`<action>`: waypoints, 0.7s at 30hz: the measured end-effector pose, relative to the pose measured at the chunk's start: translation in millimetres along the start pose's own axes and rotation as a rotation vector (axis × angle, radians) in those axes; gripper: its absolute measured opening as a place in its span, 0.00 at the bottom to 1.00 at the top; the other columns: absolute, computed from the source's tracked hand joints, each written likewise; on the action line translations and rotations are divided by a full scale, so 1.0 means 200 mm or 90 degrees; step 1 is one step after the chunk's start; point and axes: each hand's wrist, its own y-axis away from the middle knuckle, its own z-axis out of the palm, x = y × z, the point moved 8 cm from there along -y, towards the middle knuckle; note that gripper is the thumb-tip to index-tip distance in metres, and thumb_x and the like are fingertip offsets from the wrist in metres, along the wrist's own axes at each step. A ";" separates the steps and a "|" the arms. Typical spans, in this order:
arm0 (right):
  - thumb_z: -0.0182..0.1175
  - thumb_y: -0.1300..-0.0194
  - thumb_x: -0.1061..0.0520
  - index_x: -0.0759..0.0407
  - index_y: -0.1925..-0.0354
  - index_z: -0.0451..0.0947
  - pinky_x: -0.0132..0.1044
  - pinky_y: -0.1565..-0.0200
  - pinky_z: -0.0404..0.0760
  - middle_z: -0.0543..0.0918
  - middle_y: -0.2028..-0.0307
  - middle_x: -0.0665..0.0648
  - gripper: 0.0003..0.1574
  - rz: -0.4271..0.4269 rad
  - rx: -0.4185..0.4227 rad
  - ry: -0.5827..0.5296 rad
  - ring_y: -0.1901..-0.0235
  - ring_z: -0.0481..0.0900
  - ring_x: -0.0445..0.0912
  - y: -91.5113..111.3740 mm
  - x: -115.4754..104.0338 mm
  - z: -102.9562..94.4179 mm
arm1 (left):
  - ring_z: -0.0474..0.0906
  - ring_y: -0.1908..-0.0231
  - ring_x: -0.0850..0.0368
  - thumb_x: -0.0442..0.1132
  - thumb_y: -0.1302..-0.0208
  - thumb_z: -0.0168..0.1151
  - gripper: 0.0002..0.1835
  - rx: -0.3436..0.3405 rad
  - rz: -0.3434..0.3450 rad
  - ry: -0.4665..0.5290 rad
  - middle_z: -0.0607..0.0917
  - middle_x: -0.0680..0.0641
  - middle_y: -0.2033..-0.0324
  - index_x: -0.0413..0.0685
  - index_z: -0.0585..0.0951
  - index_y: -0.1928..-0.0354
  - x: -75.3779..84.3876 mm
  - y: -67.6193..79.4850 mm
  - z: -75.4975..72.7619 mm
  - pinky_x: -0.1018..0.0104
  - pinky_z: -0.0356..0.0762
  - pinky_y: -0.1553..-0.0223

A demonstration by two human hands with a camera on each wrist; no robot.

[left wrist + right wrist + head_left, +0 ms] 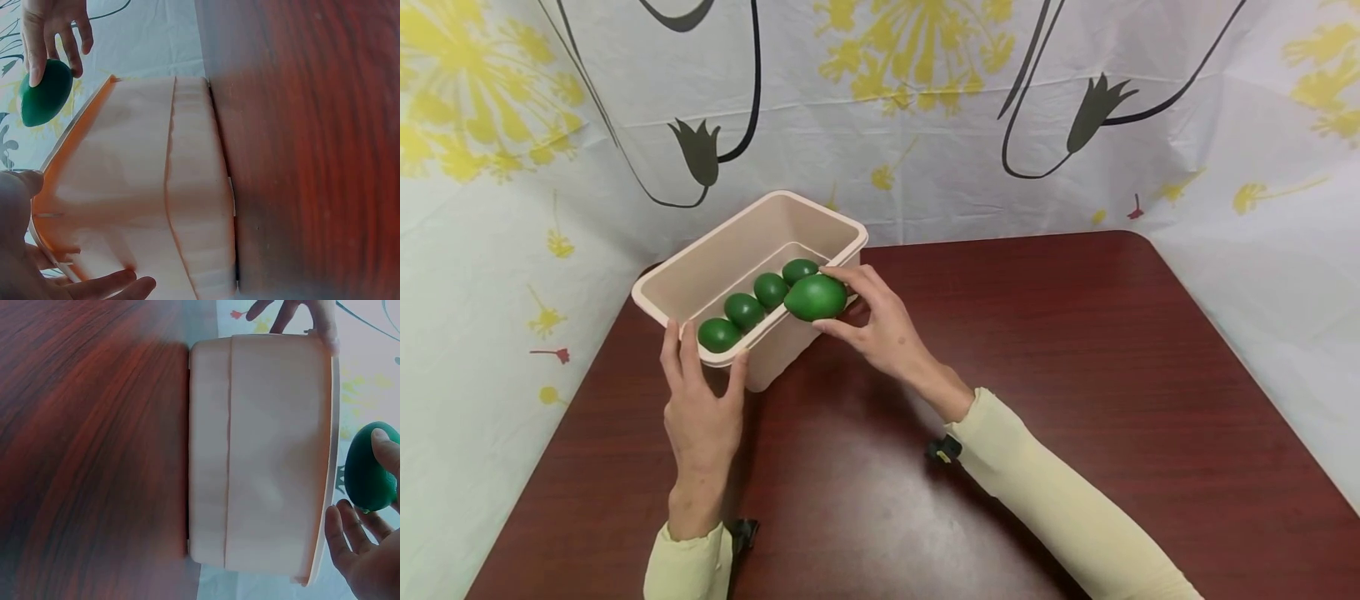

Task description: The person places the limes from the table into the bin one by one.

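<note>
A cream plastic bin [797, 346] stands at an angle on the left of the table. Several green limes [744, 311] lie in a row along its near inside wall. My right hand [887, 329] pinches another lime [815, 297] between thumb and fingers, over the bin's near rim. In the right wrist view this lime [370, 467] shows beside the rim, with the thumb across it. My left hand [703, 417] holds the bin's near left corner, thumb on the long side and fingers at the short end. The left wrist view shows those fingers [103, 284] along the outer wall.
The dark red-brown wooden table [1037, 350] reaches far to the right of the bin. A white cloth [940, 183] with yellow and grey flower prints hangs behind and at both sides. A small black device [944, 450] sits at the right cuff.
</note>
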 end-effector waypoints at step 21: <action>0.77 0.40 0.55 0.51 0.30 0.75 0.42 0.49 0.84 0.80 0.39 0.53 0.42 -0.025 -0.017 0.021 0.47 0.78 0.45 -0.03 -0.04 0.08 | 0.81 0.68 0.26 0.61 0.27 0.59 0.41 0.005 0.007 0.000 0.58 0.49 0.18 0.57 0.60 0.18 0.00 0.00 0.00 0.33 0.77 0.67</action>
